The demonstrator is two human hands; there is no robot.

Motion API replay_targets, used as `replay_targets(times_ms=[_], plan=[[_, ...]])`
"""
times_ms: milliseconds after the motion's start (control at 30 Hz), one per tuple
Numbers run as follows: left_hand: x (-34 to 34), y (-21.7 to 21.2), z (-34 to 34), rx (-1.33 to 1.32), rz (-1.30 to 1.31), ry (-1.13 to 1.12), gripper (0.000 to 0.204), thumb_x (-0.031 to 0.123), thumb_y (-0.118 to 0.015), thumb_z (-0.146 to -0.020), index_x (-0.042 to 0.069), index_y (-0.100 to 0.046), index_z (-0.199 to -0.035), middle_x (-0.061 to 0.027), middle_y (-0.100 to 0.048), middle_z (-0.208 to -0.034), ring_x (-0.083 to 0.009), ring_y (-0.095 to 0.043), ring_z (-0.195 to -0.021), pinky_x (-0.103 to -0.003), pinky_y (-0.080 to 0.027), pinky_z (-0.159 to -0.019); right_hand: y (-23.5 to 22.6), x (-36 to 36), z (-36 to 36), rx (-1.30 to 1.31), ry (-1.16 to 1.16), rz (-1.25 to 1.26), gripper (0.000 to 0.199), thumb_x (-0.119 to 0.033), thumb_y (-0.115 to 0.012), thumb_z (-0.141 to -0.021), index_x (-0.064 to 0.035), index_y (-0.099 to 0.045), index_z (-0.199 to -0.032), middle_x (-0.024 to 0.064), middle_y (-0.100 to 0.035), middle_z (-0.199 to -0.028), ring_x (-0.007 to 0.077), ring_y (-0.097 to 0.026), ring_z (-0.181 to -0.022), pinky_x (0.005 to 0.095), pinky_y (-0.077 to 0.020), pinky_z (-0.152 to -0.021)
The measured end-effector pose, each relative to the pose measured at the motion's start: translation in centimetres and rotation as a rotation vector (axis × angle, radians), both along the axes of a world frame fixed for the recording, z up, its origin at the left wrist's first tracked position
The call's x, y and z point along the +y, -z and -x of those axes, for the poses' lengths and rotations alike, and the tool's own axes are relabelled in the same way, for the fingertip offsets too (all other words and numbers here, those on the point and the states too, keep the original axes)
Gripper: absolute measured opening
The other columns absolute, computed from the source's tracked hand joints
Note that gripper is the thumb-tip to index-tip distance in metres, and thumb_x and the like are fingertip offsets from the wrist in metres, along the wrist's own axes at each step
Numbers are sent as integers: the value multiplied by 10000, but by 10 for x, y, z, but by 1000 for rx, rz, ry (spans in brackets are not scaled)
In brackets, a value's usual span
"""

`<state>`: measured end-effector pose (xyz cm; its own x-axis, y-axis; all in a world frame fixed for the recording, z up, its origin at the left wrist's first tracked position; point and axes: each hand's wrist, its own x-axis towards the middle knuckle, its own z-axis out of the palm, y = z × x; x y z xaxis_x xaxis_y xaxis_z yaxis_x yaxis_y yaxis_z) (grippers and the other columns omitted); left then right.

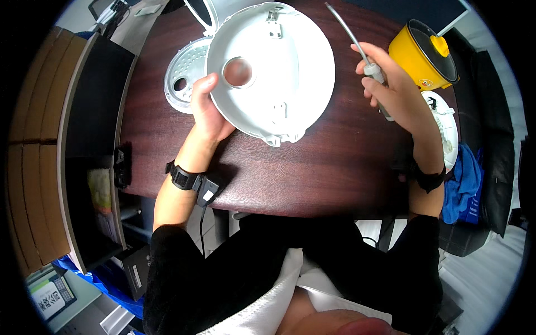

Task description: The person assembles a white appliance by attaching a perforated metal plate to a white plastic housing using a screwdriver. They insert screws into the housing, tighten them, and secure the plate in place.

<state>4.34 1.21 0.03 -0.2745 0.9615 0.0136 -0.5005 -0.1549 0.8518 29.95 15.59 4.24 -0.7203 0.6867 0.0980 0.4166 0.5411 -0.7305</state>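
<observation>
A round white plastic appliance shell (268, 95), shallow with a raised rim, has a circular hole left of its middle and small metal brackets at top and bottom. My left hand (209, 111) grips its lower left rim, thumb up along the edge, most fingers hidden underneath. In my right hand (385, 84) is a screwdriver (357, 42) with a long metal shaft and a translucent grey handle; the tip points up and left, apart from the shell. Behind the shell's left side lies a perforated metal disc (187, 70) with a round hole.
A dark wood table (268, 178) lies before me. At its right stand a yellow electric pot (419, 53) and a white round part (444, 123), with a blue cloth (463, 178) beyond the edge. Stacked cardboard boxes (39, 100) and a dark shelf (92, 100) border the left.
</observation>
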Motion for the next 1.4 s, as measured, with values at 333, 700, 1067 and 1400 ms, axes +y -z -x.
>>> replay_targets(times_ms=[333, 700, 1067, 1400], plan=[[-6, 10, 8, 42, 5, 14, 765, 391, -593, -714, -21, -360, -1316, -194, -467, -1257, -311, -489, -1135, -432, -425, -955, -4, -28, 23, 98, -86, 655, 421, -222, -499, -920, 44, -390, -1228, 34, -504, -724, 68, -456, -457, 202, -366, -377], [-5, 12, 8, 44, -60, 6, 804, 402, -583, -699, 0, -330, -1348, -184, -406, -1329, -316, -410, -1219, -439, -352, -1008, 5, -31, 26, 230, -204, 788, 215, -244, -390, -978, -43, -436, -1040, 29, -525, -731, 40, -481, -427, 160, -395, -355], [-5, 15, 10, 63, -77, 44, 826, 382, -577, -694, -2, -298, -1370, -197, -345, -1385, -327, -347, -1274, -464, -306, -1042, 5, -36, 28, 244, -187, 832, 239, -258, -330, -996, -49, -441, -1028, 14, -516, -712, 21, -460, -416, 140, -383, -344], [-10, 12, 7, 89, -40, 91, 865, 377, -587, -680, -30, -274, -1376, -225, -318, -1397, -342, -284, -1314, -477, -282, -1060, 2, -38, 27, 256, -220, 840, 240, -264, -333, -994, -51, -437, -1029, 13, -508, -705, 21, -450, -399, 141, -364, -331]])
